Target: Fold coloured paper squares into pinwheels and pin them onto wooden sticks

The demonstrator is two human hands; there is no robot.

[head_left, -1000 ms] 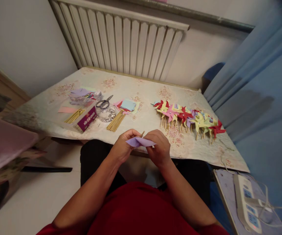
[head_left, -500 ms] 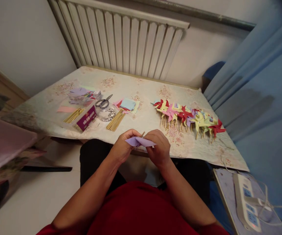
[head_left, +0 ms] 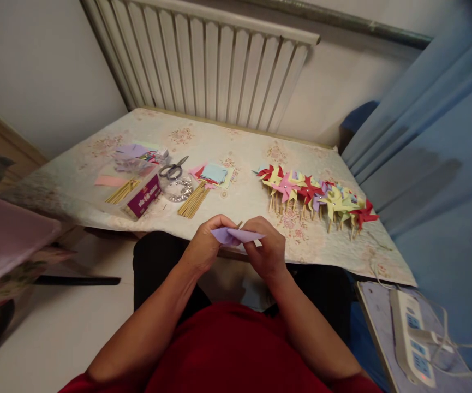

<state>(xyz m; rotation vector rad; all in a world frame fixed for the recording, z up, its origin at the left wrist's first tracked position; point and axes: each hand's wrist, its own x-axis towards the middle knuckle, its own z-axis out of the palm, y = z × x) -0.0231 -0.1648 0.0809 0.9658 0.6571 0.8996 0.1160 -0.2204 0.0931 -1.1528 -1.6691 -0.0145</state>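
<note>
Between my two hands is a purple paper pinwheel (head_left: 236, 236), held just over the table's front edge. My left hand (head_left: 206, 244) is closed on its left side, the fingers partly hidden behind the paper. My right hand (head_left: 267, 246) grips the right side with bent fingers. The tip of a thin stick (head_left: 239, 224) shows behind the paper, between the hands. Beyond them lie a bundle of thin wooden sticks (head_left: 193, 201) and a stack of coloured paper squares (head_left: 213, 173). A round clear dish of metal pins (head_left: 178, 189) sits beside the sticks.
Several finished pinwheels (head_left: 310, 190) lie in a row at the right. At the left are scissors (head_left: 173, 169) and a purple-labelled box (head_left: 144, 197) with sticks. A power strip (head_left: 413, 338) with cables rests on a side stand at the lower right.
The purple paper has shifted very slightly to the right, and the fingers of my right hand have moved a little on it. Otherwise both hands keep nearly the same place.
</note>
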